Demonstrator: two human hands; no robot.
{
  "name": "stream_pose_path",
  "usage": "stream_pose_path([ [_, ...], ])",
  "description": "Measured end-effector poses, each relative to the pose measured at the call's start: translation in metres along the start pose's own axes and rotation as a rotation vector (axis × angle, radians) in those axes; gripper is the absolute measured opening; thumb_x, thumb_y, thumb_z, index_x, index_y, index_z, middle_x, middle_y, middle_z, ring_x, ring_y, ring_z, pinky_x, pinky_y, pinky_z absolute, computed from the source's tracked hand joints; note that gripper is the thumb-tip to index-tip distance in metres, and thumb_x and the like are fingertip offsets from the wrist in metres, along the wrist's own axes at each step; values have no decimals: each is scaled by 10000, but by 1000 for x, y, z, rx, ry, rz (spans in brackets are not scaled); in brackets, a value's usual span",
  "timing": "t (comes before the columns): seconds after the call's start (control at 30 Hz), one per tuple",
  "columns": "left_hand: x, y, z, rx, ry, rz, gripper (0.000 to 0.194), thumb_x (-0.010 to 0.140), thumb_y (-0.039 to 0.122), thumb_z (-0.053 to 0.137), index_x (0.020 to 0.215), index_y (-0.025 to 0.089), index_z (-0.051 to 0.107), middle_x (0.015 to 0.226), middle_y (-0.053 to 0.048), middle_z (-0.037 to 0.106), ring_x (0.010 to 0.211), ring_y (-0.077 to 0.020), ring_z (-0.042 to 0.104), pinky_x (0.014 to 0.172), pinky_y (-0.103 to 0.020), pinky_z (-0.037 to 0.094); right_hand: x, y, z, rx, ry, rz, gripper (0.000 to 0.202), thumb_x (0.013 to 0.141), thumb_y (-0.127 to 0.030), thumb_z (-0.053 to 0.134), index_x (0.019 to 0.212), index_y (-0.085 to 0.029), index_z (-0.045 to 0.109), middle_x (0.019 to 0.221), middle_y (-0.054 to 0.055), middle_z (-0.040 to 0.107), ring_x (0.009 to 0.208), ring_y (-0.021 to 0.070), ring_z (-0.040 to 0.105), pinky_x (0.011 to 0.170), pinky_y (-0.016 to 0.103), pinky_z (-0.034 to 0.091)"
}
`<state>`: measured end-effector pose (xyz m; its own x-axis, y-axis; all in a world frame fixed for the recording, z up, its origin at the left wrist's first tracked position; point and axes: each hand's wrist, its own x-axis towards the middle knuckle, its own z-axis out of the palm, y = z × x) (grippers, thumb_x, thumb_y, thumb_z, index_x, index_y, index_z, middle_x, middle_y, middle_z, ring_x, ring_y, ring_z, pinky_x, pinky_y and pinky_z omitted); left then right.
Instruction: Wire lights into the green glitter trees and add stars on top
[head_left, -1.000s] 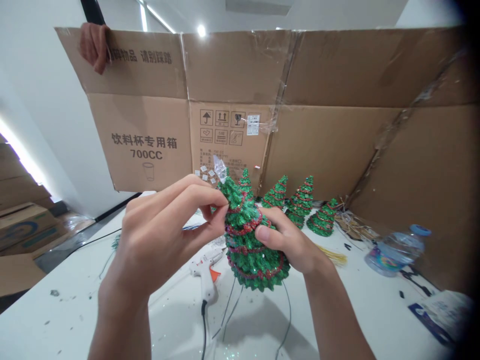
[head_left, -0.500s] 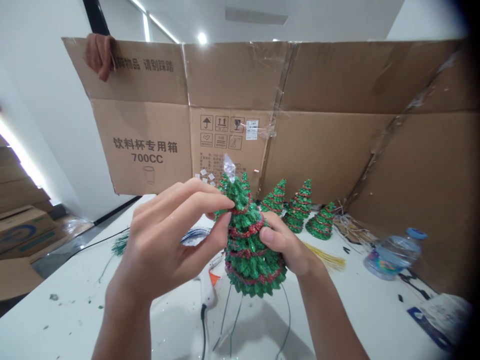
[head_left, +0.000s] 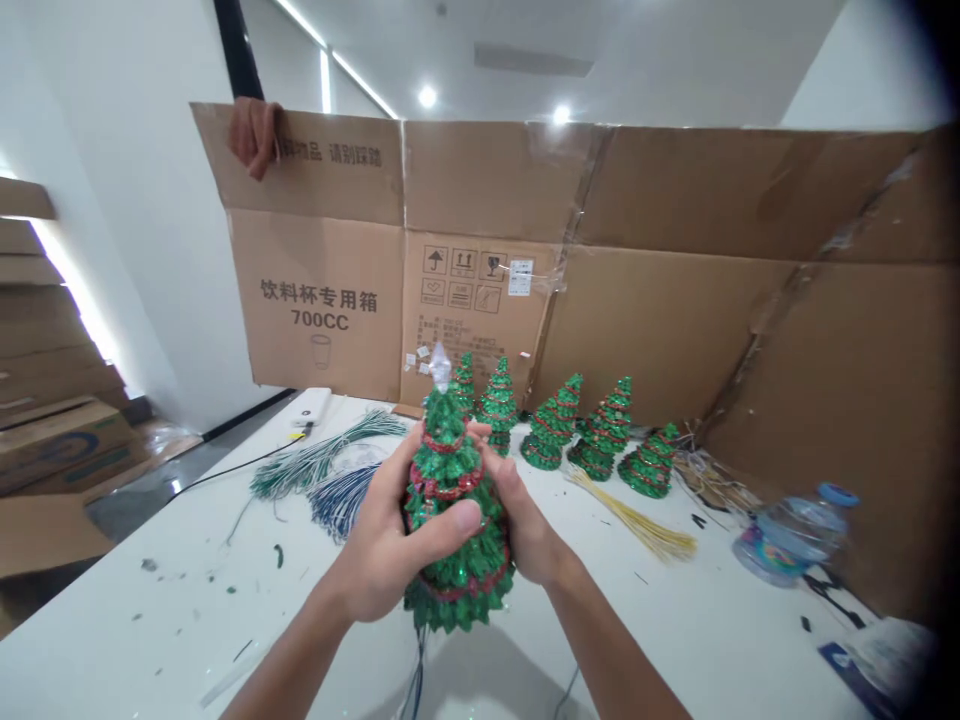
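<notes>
Between my two hands stands a small green tinsel Christmas tree (head_left: 454, 480) with red garland wound round it and a pale, shiny star (head_left: 440, 368) at its tip. My left hand (head_left: 401, 535) wraps its left side, the thumb lying across the front. My right hand (head_left: 521, 515) grips the right side; its fingertips are hidden behind the tree. Thin dark wires (head_left: 417, 675) hang from the base toward the white table (head_left: 315, 620). The tree is held nearly upright above the table.
Several similar trees (head_left: 550, 425) stand behind. Green wires (head_left: 322, 455), dark blue wires (head_left: 341, 500) and yellow wires (head_left: 645, 520) lie in bundles. At right is a water bottle (head_left: 795, 535). A cardboard sheet (head_left: 660, 330) walls the back; another person's hand (head_left: 253, 135) rests on its top edge.
My left hand has left the tree's upper part and closed round its left side. The tree has shifted left and slightly down in view. The white glue gun seen below it is out of sight.
</notes>
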<state>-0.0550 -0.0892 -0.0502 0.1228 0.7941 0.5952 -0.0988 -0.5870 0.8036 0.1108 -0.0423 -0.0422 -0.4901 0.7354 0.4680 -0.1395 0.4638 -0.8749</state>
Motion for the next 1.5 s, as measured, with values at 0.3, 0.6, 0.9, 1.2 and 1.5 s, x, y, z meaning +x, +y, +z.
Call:
stream_pose_path([
  [0.3,-54,10,-59,86,363,-186,420,967,434,797,1298,234,634,1191,-80,740,985,-240,714,891,-369,608,-38,75,36,-620,204,431,478,984,-686,594,778,-265,497,655,12,618,658,250,598,676,353,371],
  [0.6,-75,39,-103,625,362,-255,404,977,525,752,1223,253,581,1084,-28,761,961,-236,706,813,-337,552,-75,108,86,-1184,-166,712,332,1041,-366,518,1305,-166,531,1073,176,810,1047,408,774,792,397,414],
  [0.9,-83,44,-120,793,329,-355,436,964,596,716,1204,269,556,906,19,695,801,-207,636,746,-338,508,-91,121,38,-769,222,597,337,968,-449,510,1225,-236,560,787,-7,656,742,266,662,708,358,442],
  [1.2,-75,37,-122,708,293,-375,396,962,583,730,1117,251,580,897,26,657,815,-198,600,780,-336,487,-102,115,27,96,551,592,643,798,-513,793,1333,-205,616,776,-35,620,590,145,468,515,272,402],
  [1.5,-67,44,-116,27,555,-559,576,747,590,901,1097,202,659,901,-46,727,746,-243,719,678,-364,611,-106,118,20,281,522,567,490,812,-445,738,1233,-221,624,775,-13,651,595,155,524,524,266,399],
])
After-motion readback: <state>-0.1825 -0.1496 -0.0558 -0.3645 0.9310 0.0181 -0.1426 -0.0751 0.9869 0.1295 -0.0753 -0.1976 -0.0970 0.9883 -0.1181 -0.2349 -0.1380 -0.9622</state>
